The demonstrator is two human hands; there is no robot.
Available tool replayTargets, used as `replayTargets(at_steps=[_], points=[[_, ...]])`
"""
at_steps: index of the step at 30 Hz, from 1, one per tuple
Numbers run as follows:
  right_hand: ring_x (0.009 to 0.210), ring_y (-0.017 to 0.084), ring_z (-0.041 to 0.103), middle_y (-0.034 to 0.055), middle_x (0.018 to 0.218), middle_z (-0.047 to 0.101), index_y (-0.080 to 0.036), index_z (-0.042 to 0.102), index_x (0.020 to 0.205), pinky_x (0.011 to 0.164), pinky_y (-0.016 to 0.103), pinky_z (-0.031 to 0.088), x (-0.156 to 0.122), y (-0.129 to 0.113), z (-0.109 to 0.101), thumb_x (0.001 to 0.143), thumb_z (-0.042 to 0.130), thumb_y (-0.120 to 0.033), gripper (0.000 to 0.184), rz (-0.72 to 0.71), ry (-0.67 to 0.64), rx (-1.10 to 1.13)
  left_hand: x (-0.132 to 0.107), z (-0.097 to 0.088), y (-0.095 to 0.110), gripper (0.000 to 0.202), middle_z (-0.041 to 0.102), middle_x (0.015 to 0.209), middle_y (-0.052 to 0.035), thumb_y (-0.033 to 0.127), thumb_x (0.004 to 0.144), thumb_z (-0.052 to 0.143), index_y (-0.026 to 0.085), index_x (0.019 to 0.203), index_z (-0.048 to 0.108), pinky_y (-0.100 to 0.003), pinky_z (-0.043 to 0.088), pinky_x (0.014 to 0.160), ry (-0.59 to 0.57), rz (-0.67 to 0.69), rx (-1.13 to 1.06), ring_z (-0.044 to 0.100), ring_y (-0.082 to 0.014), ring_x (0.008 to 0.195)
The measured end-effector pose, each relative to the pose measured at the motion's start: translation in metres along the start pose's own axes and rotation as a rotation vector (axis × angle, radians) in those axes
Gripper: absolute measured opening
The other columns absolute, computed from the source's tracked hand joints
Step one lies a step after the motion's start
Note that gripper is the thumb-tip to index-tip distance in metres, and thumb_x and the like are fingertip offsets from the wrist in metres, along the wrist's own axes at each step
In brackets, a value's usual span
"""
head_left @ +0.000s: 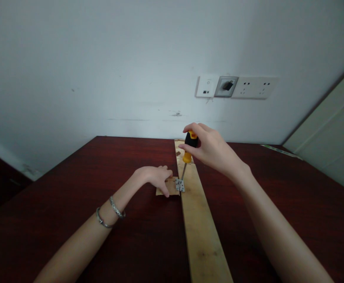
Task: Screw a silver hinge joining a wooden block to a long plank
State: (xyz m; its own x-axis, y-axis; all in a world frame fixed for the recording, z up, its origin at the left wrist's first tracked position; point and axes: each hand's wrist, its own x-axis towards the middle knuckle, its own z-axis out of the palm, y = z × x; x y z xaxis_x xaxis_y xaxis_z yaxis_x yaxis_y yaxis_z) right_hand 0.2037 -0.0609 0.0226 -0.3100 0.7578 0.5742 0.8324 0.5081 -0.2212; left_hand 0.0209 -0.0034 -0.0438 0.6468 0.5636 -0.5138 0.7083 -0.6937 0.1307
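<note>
My right hand (210, 149) is wrapped round the black and yellow handle of a screwdriver (189, 151), which stands nearly upright. Its tip rests on a small metal hinge (179, 184). The hinge joins a long pale wooden plank (200, 228) to a small wooden piece (168, 188) on its left. My left hand (157, 177) lies on that small piece with its fingers curled down, pressing it beside the hinge. Two silver bracelets (110, 212) circle my left wrist.
Everything lies on a dark red-brown wooden table (71, 196) that runs to a white wall. On the wall above are a switch and socket panels (237, 87). A pale door or cabinet (331, 137) stands at the right.
</note>
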Motion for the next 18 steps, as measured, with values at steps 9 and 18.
replayTargets(at_steps=[9,18], points=[[0.075,0.020,0.057,0.0120,0.104,0.060,-0.016,0.046,0.118,0.069,0.033,0.045,-0.0010,-0.0015,0.0013,0.079,0.052,-0.024,0.041,-0.015,-0.007,0.027,0.0016,0.0012,-0.0014,0.090,0.041,0.137,-0.0165,0.061,0.057,0.067,0.016,0.131,0.043,-0.039,0.041,0.095,-0.022,-0.033,-0.014,0.044,-0.0345,0.120],[0.081,0.021,0.058,0.0102,0.101,0.061,-0.018,0.050,0.112,0.074,0.033,0.044,0.0003,0.0040,0.0031,0.083,0.055,-0.030,0.033,-0.036,0.008,0.052,0.0003,0.0007,0.0010,0.086,0.045,0.132,-0.0153,0.059,0.058,0.068,0.017,0.129,0.045,-0.038,0.044,0.090,-0.009,-0.033,-0.013,0.048,-0.0331,0.114]])
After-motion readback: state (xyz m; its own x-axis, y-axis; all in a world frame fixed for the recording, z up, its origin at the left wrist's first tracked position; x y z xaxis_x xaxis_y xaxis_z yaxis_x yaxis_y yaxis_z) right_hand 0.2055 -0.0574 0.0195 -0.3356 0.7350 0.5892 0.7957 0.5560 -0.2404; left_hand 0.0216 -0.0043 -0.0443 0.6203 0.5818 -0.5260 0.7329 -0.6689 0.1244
